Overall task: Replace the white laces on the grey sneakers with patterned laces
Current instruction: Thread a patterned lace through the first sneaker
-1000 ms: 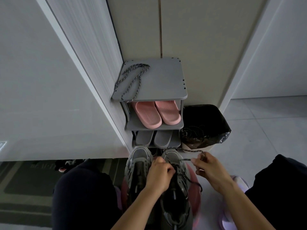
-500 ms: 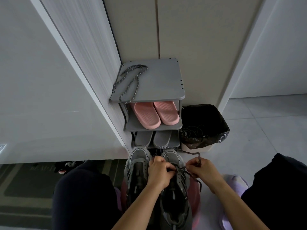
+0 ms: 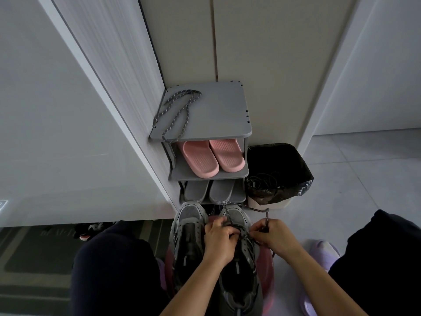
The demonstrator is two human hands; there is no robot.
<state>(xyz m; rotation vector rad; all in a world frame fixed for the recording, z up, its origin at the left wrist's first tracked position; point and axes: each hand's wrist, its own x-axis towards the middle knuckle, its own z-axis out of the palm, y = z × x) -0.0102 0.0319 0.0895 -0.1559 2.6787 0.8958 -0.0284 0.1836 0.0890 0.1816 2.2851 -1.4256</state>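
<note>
Two grey sneakers stand side by side between my knees, toes pointing away. The left sneaker (image 3: 189, 226) has no lace that I can see. The right sneaker (image 3: 237, 265) carries a patterned lace (image 3: 258, 210) threaded through its front eyelets. My left hand (image 3: 219, 241) rests curled on the right sneaker's front, fingers pinching the lace there. My right hand (image 3: 273, 238) grips the lace's free end, which loops up past the toe. A second patterned lace (image 3: 176, 112) lies coiled on the top of the grey shoe rack (image 3: 218, 115).
Pink slippers (image 3: 211, 157) and grey slippers (image 3: 209, 190) fill the rack's lower shelves. A bin with a black bag (image 3: 276, 172) holding dark cords stands right of the rack. White wall panels close the left. A lilac slipper (image 3: 323, 254) lies by my right knee.
My right hand has moved inward from the right toward the sneaker's eyelets, bringing the lace end with it. My left hand stays on the shoe's front.
</note>
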